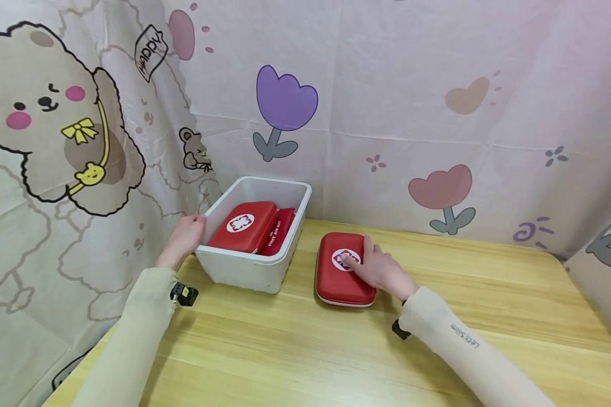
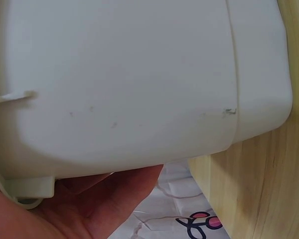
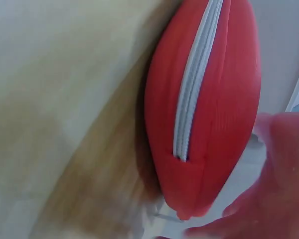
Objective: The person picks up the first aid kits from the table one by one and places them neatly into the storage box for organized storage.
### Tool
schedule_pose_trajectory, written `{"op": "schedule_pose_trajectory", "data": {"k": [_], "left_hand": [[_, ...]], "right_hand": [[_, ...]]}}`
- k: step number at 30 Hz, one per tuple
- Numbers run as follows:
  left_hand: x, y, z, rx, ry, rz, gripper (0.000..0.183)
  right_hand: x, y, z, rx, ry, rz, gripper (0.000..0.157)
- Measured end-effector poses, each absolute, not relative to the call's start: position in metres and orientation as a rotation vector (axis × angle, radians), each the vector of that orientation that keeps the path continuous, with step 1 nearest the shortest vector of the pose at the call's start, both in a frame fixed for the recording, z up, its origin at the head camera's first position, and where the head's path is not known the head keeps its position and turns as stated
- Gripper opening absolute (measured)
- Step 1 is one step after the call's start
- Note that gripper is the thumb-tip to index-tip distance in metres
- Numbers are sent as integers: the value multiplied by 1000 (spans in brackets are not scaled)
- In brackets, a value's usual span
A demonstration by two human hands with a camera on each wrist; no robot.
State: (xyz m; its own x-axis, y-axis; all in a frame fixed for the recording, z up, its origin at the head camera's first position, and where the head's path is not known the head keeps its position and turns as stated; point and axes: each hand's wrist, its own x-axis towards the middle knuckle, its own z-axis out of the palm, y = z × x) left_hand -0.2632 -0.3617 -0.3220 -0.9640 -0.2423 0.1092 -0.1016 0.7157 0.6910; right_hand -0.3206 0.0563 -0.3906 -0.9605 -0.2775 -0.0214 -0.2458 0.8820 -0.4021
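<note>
My left hand grips the left rim of a white plastic bin. In the left wrist view its fingers curl beneath the rim beside the outer wall. Inside the bin a red zip case with a white cross emblem lies next to a red pouch marked "FIRST AID KIT". To the right, a second red first aid case lies on the table. My right hand rests over its right side, thumb on the emblem and fingers spread by the edge. The right wrist view shows the case's white zipper.
A light wooden table carries the bin and the case. Printed cloth hangs behind the table and along its left side. The bin stands close to the cloth at the back left.
</note>
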Motion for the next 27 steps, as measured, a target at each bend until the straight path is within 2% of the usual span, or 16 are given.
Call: {"op": "schedule_pose_trajectory", "data": {"k": [5,9,27], "left_hand": [[-262,-362,-321,281,-2736,-1084,54],[-263,-363,-322,278,-2736,-1073,53],[-262,-362,-323,277,-2727,-1103,53]], "right_hand": [[-319,51,-394,-344,2924,-595,108],[-320,47,-396,-336,2918,-577,113],[-326,54,-393,-339,2653,-1086,92]]}}
